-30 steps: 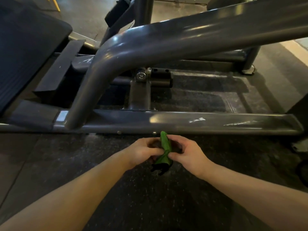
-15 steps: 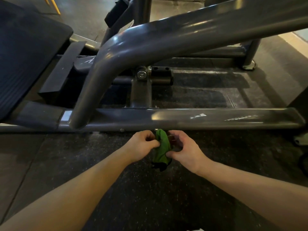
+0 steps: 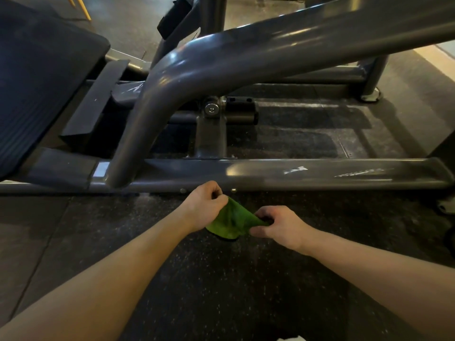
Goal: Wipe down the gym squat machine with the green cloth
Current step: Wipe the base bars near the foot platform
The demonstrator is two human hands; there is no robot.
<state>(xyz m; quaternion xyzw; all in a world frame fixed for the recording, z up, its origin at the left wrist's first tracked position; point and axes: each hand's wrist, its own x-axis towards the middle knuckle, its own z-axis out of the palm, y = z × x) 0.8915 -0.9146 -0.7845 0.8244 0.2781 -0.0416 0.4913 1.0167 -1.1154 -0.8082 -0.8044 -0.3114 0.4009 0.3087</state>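
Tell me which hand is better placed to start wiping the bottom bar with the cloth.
Left, probably. The left hand grips the cloth right beside the bottom bar; the right hand pinches it farther back.

I see a dark rubber floor (image 3: 221, 291) flecked with pale specks, with a seam (image 3: 46, 244) running through it on the left and whitish dust in patches. A darker mat (image 3: 295, 134) lies farther back, and at far right a pale strip (image 3: 433, 57) catches warm light. 2 yellow legs (image 3: 83, 8) show at the top left, and a white scrap (image 3: 290, 338) sits at the bottom edge.
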